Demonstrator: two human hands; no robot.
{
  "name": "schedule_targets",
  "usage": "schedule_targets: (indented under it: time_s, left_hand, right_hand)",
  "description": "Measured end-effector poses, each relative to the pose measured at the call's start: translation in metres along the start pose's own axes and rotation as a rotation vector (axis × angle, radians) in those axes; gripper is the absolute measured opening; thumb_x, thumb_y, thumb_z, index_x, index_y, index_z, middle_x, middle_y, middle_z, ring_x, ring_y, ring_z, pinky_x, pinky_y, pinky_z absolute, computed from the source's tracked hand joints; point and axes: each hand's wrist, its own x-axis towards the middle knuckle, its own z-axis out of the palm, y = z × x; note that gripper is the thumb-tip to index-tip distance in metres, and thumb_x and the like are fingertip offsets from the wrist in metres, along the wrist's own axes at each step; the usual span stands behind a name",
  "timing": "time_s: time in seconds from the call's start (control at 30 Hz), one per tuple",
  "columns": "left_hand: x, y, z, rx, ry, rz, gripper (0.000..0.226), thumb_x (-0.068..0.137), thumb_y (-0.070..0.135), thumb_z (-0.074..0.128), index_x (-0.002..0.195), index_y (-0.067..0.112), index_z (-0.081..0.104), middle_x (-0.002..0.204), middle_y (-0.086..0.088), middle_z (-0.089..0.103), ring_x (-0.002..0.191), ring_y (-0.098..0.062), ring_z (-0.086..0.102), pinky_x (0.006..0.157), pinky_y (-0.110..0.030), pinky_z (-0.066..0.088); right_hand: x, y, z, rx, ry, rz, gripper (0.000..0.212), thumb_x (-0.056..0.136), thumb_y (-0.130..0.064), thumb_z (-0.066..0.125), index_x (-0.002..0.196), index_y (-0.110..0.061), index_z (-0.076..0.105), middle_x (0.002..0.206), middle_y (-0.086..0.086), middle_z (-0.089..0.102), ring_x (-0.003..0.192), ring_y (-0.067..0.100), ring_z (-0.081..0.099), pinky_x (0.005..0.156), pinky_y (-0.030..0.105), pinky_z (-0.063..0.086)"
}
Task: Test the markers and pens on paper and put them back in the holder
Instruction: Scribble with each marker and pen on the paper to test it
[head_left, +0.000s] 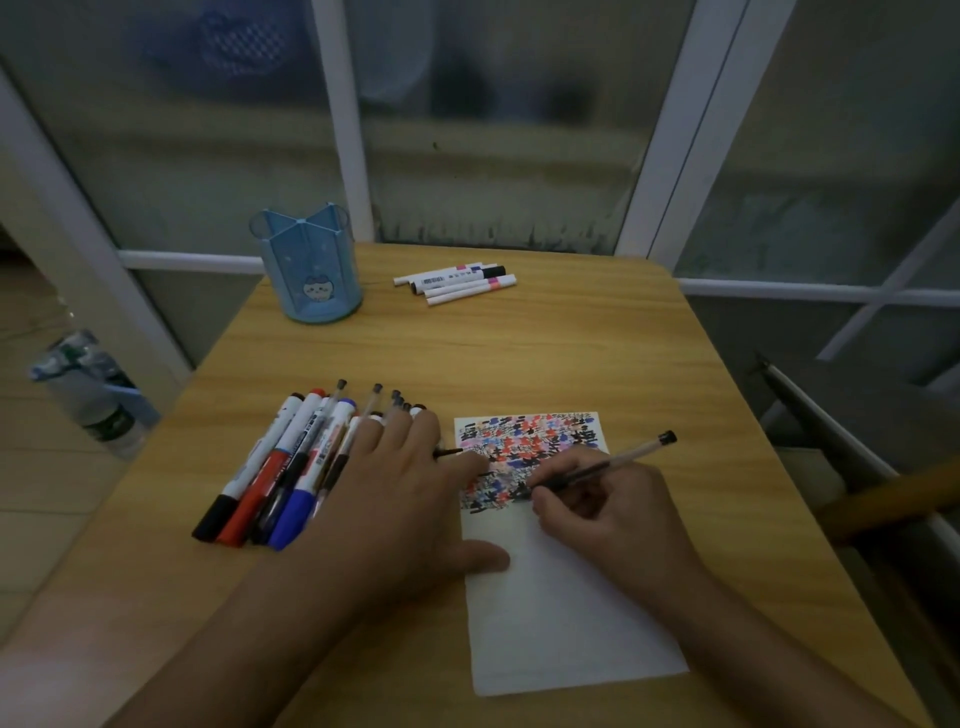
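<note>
Right hand (597, 512) pinches a light, stiff pen (602, 465) low on its barrel, tip on the paper (550, 597); left hand (400, 493), fingers (423, 431) relaxed flat, steadies the sheet on the tabletop (519, 353).

Showing a counter (545, 353) of light wood grain with a smooth, faintly glossy finish; holding matt white paper (566, 613) inked at its far end, glossy plastic markers (270, 467), and a translucent blue plastic holder (311, 265).
</note>
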Motion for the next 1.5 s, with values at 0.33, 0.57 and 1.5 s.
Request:
schedule_targets:
  time_s: [0.33, 0.57, 1.5]
  left_hand:
    - [0.0027, -0.0005, 0.0014, -0.034, -0.004, -0.001, 0.092, 0.07, 0.09, 0.04, 0.148, 0.045, 0.021, 0.148, -0.005, 0.022, 0.139, -0.027, 0.015, 0.115, -0.047, 0.012]
    - [0.0031, -0.0002, 0.0021, -0.039, 0.005, -0.002, 0.09, 0.069, 0.09, 0.04, 0.146, 0.046, 0.023, 0.147, -0.006, 0.023, 0.138, -0.027, 0.016, 0.115, -0.047, 0.013]
    - [0.0015, 0.001, -0.0004, -0.03, -0.026, -0.003, 0.089, 0.072, 0.089, 0.04, 0.147, 0.045, 0.022, 0.149, -0.006, 0.024, 0.141, -0.028, 0.015, 0.116, -0.047, 0.012]
  right_hand:
    - [0.0012, 0.0018, 0.0029, -0.016, 0.005, -0.013, 0.018, 0.083, -0.009, 0.075, 0.089, -0.026, 0.075, 0.075, -0.014, 0.072, 0.068, 0.004, 0.067, 0.059, 0.01, 0.048]
    - [0.0022, 0.0041, 0.0025, -0.057, 0.02, -0.031, 0.014, 0.084, -0.012, 0.075, 0.091, -0.024, 0.076, 0.075, -0.01, 0.072, 0.07, 0.004, 0.067, 0.06, 0.012, 0.051]
    - [0.001, 0.0065, 0.0037, -0.107, -0.018, -0.09, 0.014, 0.085, -0.01, 0.072, 0.091, -0.022, 0.071, 0.073, -0.014, 0.067, 0.07, 0.001, 0.065, 0.06, 0.009, 0.046]
